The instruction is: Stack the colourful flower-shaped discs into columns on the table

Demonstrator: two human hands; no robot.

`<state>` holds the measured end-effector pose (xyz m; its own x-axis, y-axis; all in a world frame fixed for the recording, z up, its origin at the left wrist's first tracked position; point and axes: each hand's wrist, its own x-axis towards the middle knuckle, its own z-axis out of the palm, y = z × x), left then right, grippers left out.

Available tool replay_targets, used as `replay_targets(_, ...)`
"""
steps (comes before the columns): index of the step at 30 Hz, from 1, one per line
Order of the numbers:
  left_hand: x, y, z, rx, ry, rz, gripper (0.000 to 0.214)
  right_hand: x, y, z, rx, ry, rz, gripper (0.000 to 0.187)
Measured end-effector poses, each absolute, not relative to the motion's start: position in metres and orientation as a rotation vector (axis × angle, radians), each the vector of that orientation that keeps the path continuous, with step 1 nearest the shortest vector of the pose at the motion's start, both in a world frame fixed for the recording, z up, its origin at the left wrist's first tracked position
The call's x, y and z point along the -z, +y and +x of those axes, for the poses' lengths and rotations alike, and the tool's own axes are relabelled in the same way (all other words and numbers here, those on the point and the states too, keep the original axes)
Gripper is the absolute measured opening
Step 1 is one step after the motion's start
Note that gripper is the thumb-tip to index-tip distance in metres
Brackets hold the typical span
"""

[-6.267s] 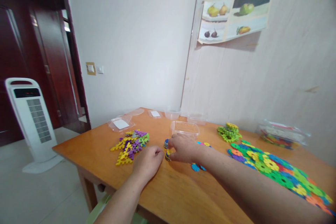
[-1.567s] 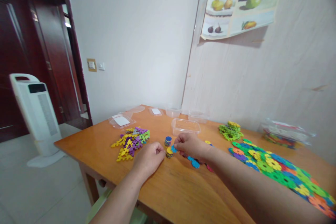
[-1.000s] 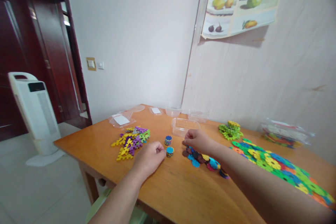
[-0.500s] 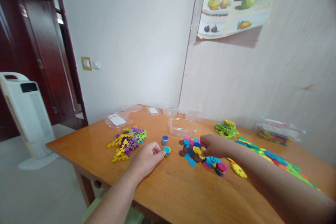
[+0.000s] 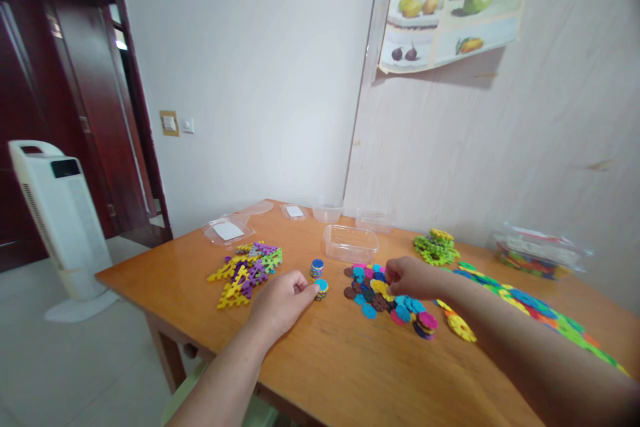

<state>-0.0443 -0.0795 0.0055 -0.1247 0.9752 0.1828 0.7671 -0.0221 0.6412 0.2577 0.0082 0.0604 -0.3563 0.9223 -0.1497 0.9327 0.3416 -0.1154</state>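
Note:
My left hand (image 5: 281, 299) rests on the wooden table (image 5: 330, 360), fingers curled, fingertips touching a short stack of small discs with a blue top (image 5: 321, 289). A second small stack (image 5: 317, 268) stands just behind it. My right hand (image 5: 411, 277) lies over a heap of small round toothed discs (image 5: 373, 290) in blue, pink, brown and yellow, with fingers pinched together at the heap; what they hold is hidden.
Yellow and purple interlocking pieces (image 5: 246, 268) lie to the left. An open clear tub (image 5: 350, 243), lids (image 5: 228, 231) and more tubs stand behind. Green pieces (image 5: 434, 247), a spread of large coloured discs (image 5: 525, 303) and a bag (image 5: 537, 253) are at right. A white fan heater (image 5: 60, 220) stands beside the table.
My right hand left the small stack and moved right onto the heap of loose discs, now uncovered. My left hand stayed by the stack.

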Motion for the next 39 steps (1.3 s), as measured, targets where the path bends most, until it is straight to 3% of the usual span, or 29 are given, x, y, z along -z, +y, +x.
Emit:
replay_targets(11, -0.007, -0.08, -0.043, -0.899, 1.959, 1.817, 0.034, -0.073, 0.006, 0.253, 0.135, 2.595, 1.926, 0.034)
replay_targets(14, -0.007, -0.08, -0.043, -0.897, 1.959, 1.825, 0.029, -0.075, -0.001, 0.233, 0.224, 2.727, 1.913, 0.031)
replay_targets(18, -0.006, -0.08, -0.044, -0.915, 1.946, 1.842, 0.023, -0.066, -0.012, 0.191, 0.826, 2.897, 1.972, 0.023)
replay_targets(22, -0.003, -0.079, -0.045, -0.917, 1.947, 1.849, 0.022, -0.049, -0.017, 0.155, 1.48, 2.723, 2.048, 0.022)
replay_targets(24, -0.003, -0.078, -0.045, -0.919, 1.954, 1.853, 0.022, -0.044, -0.017, 0.143, 1.628, 2.647, 2.043, 0.021)
replay_targets(34, -0.003, -0.079, -0.045, -0.935, 1.946, 1.853, 0.022, -0.042, -0.017, 0.126, 1.491, 2.693, 2.033, 0.007)
replay_targets(39, -0.004, -0.08, -0.045, -0.934, 1.945, 1.847, 0.023, -0.048, -0.015, 0.144, 1.292, 2.717, 2.099, 0.011)
